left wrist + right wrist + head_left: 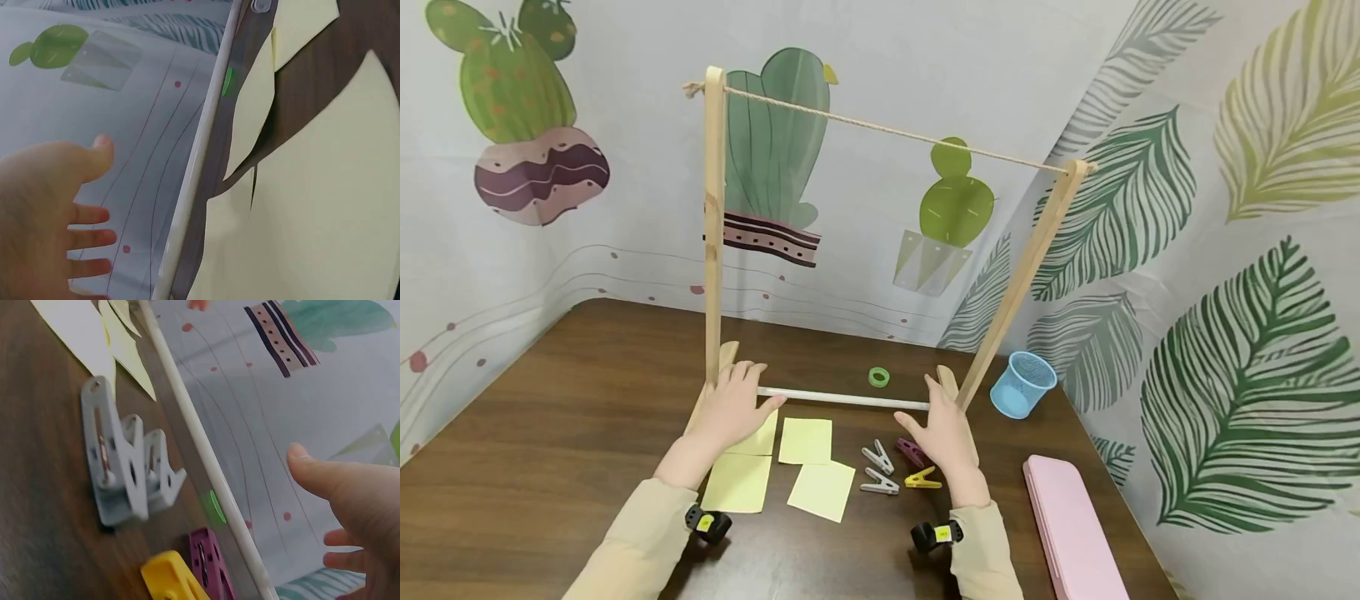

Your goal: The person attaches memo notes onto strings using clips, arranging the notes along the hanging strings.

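Observation:
A wooden stand has a left post (714, 225) and a right post (1022, 279), with a twine (887, 127) tied between their tops. Low down, a white rod (850, 401) spans the two sides. My left hand (733, 408) is at the foot of the left post, its thumb spread from the fingers near the rod's end. At the foot of the right post is my right hand (943, 429), thumb also held apart. Both wrist views show fingers extended with nothing pinched; contact with the wood is hidden.
Several yellow paper squares (737, 483) lie front left. Grey clothespins (880, 482), a yellow clothespin (922, 478) and a purple clothespin (911, 452) lie by the right hand. Green tape (878, 370) is behind the rod. A blue mesh cup (1022, 385) and pink case (1071, 525) stand right.

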Demonstrator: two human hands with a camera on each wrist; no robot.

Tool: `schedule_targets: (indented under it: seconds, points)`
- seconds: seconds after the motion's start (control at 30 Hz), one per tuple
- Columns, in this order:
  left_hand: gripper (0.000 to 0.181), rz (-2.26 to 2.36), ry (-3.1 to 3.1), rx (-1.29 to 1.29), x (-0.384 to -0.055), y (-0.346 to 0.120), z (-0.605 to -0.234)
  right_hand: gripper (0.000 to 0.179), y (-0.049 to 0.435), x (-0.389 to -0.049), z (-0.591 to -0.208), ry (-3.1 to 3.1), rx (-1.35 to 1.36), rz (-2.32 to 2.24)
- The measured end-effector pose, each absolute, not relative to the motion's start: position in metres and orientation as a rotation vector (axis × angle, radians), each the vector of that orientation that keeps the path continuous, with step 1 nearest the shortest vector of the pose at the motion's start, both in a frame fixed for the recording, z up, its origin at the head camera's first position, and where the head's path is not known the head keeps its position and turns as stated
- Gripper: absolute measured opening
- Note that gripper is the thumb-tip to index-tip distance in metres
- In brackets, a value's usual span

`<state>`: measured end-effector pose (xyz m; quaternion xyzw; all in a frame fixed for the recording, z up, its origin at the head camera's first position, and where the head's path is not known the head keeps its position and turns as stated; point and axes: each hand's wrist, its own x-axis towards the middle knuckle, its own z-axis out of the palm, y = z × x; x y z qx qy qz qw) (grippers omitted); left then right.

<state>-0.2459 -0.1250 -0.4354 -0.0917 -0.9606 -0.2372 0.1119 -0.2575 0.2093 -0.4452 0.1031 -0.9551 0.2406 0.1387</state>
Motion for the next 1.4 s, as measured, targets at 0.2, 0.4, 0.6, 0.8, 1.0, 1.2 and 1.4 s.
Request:
schedule_targets:
  seconds: [0.2, 0.4, 0.6, 0.8, 1.0, 1.2, 1.4]
  points:
    - [0.054, -0.714, -2.852, -0.329, -0.248, -0.135, -0.437, 0.071, 0.217, -0.257, -0.444, -2.767, 0.293, 0.803]
    - [0.047, -0.745, -2.907, -0.459, -0.25, -0.145, -0.439, 0.063, 0.222, -0.257, -0.446, -2.777, 0.351, 0.852]
    - [0.057, -0.769, -2.984, -0.515, -0.25, -0.148, -0.44, 0.055, 0.231, -0.258, -0.45, -2.827, 0.405, 0.906]
    - [0.069, -0.802, -3.072, -0.512, -0.249, -0.15, -0.441, 0.05, 0.24, -0.259, -0.454, -2.893, 0.465, 0.97]
    - [0.073, -0.783, -3.1, -0.546, -0.249, -0.152, -0.443, 0.046, 0.245, -0.26, -0.457, -2.995, 0.486, 0.989]
    - [0.074, -0.751, -3.123, -0.548, -0.25, -0.152, -0.446, 0.042, 0.247, -0.26, -0.459, -3.05, 0.492, 0.964]
    - [0.072, -0.696, -3.101, -0.57, -0.251, -0.152, -0.448, 0.037, 0.25, -0.262, -0.462, -3.086, 0.436, 0.923]
